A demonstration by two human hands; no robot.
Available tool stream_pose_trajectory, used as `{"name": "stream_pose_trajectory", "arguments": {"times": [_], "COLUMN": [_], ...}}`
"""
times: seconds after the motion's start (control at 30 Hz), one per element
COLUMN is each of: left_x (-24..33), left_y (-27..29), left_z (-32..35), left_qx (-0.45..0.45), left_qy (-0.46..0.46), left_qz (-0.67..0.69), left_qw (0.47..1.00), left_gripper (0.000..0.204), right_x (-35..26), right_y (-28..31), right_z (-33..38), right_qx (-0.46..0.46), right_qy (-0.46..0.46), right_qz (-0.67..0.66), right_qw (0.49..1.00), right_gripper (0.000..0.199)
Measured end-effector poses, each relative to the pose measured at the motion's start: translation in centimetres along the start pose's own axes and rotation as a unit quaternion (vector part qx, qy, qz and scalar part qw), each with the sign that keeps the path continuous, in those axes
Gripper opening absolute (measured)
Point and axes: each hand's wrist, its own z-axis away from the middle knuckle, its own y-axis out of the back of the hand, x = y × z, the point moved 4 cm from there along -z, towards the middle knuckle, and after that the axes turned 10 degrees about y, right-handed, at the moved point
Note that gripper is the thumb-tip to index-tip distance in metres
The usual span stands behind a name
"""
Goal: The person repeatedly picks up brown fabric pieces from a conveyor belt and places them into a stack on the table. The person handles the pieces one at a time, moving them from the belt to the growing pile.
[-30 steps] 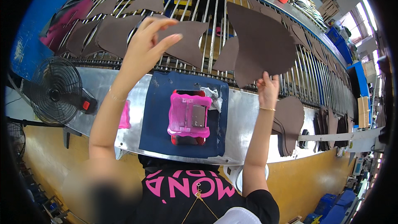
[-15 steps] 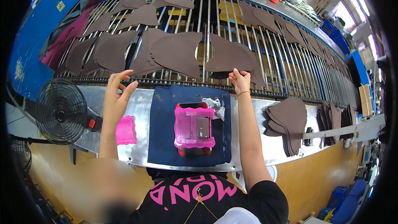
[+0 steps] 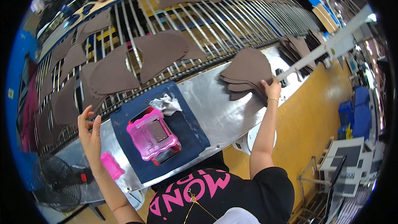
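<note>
My right hand (image 3: 272, 88) has swung away from the rack (image 3: 232, 25) to the far right of the steel table (image 3: 219, 108), and my left hand (image 3: 89, 130) has dropped back from the rods to hang over the table's left edge.

My right hand now grips the near edge of a stack (image 3: 246, 72) of brown cut pieces, fingers closed on its lower right corner. The stack lies on the table just below the rack's front rail; I count several layers fanned at the edge, but not exactly how many. My left hand is open, fingers spread and lifted, holding nothing. The nearest brown pieces (image 3: 110, 74) to it lie on the rods just above it, not touching.

On the rack I can count about eight single brown pieces spread on the left and middle rods, and a further row along the top, too small to count. More stacks (image 3: 298, 45) sit at the table's far right.

In front of me is one dark blue mat (image 3: 188, 130). On it sits one pink frame (image 3: 151, 135) holding a flat grey plate, and one crumpled white cloth (image 3: 166, 103) just beyond it. One small pink block (image 3: 111, 165) lies on the table below my left hand. One black fan (image 3: 54, 182) stands at the lower left.
</note>
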Motion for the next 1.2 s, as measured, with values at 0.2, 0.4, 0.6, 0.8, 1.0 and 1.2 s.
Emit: {"name": "stream_pose_trajectory", "arguments": {"times": [0.2,0.4,0.6,0.8,1.0,1.2], "left_x": [1.2,1.0,0.0,-0.4,0.5,3.8], "left_y": [-1.8,-1.6,-0.7,-1.0,-1.4,-3.3], "left_z": [-0.1,0.5,1.0,1.4,1.5,1.9], "left_qx": [-0.024,-0.021,-0.015,-0.021,-0.045,-0.085], "left_qy": [-0.009,-0.02,-0.01,-0.003,-0.013,0.011], "left_qz": [0.018,0.008,0.0,0.013,0.028,0.055], "left_qw": [1.0,1.0,1.0,1.0,0.999,0.995], "left_gripper": [0.036,0.038,0.039,0.04,0.041,0.044], "right_x": [1.9,0.9,1.4,1.7,0.8,-10.8], "right_y": [0.1,1.5,0.4,0.1,2.0,14.0], "right_z": [0.2,-0.2,0.0,0.2,-0.3,7.2], "right_qx": [-0.008,-0.018,-0.049,-0.015,-0.025,-0.048], "right_qy": [0.009,0.011,-0.001,-0.01,0.211,0.245], "right_qz": [0.026,0.066,0.08,0.048,-0.021,-0.285], "right_qw": [1.0,0.998,0.996,0.999,0.977,0.925], "right_gripper": [0.064,0.064,0.068,0.06,0.043,0.026]}}
